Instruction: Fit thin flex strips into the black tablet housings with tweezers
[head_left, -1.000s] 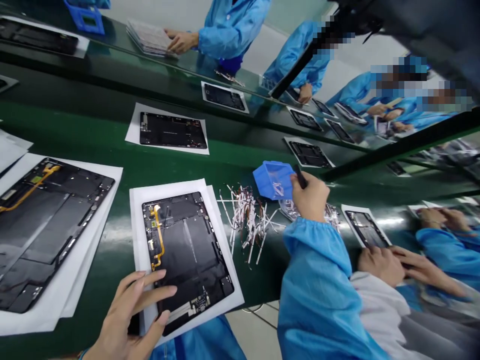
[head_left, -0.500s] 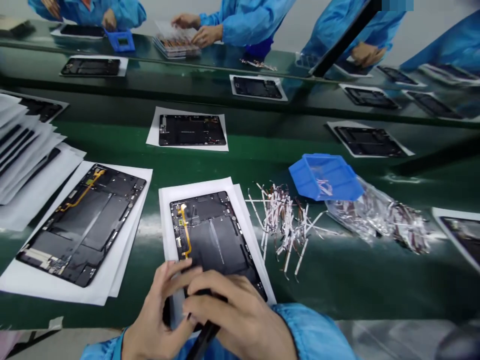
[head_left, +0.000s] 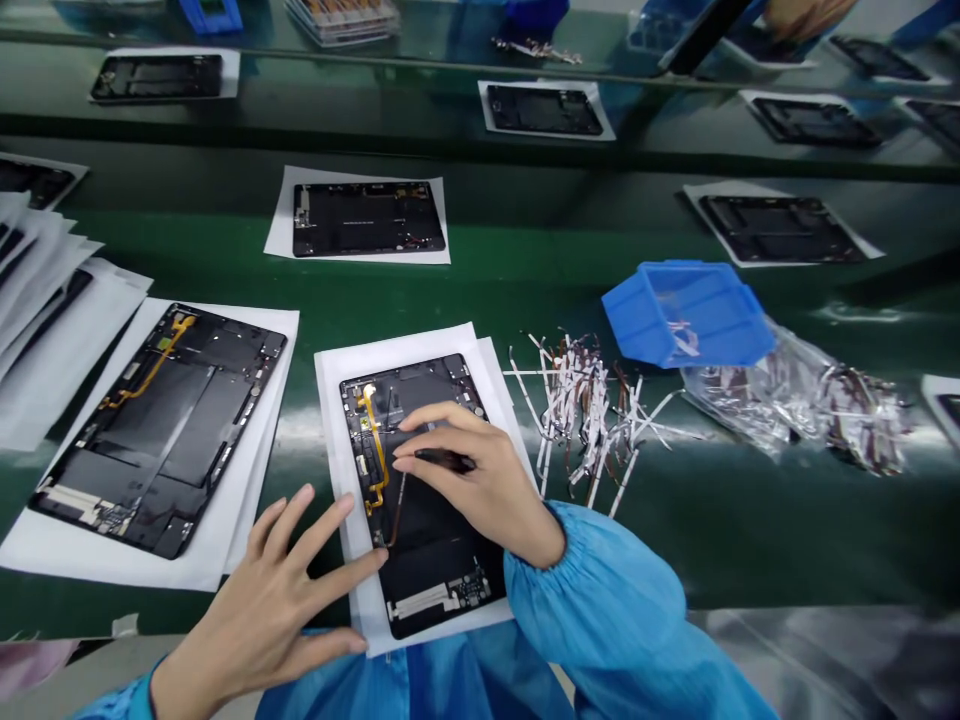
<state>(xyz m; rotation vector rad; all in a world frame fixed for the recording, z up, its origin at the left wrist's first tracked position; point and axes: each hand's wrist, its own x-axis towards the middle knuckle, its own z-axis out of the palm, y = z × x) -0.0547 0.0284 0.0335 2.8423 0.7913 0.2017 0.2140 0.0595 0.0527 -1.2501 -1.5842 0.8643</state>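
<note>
A person's left hand (head_left: 262, 600) lies open near the middle of the scene, its fingers spread apart, one fingertip at the left edge of a black tablet back panel (head_left: 427, 570). The right hand (head_left: 480, 480) is closed, thumb and fingers clamped on a slim black tool (head_left: 444, 460) held over the panel. The panel lies flat on white paper (head_left: 337, 400) on the near side of a glossy green surface (head_left: 450, 290). A thin yellow flex cable (head_left: 375, 450) runs along its left side. The panel seems light and stiff, but smooth and slim; the cable looks fragile, so the long outer edges seem the safest hold. To the right lie a tangle of white strips (head_left: 585, 420), a tilted blue plastic bin (head_left: 686, 315) and a crinkled foil bag (head_left: 795, 400).
</note>
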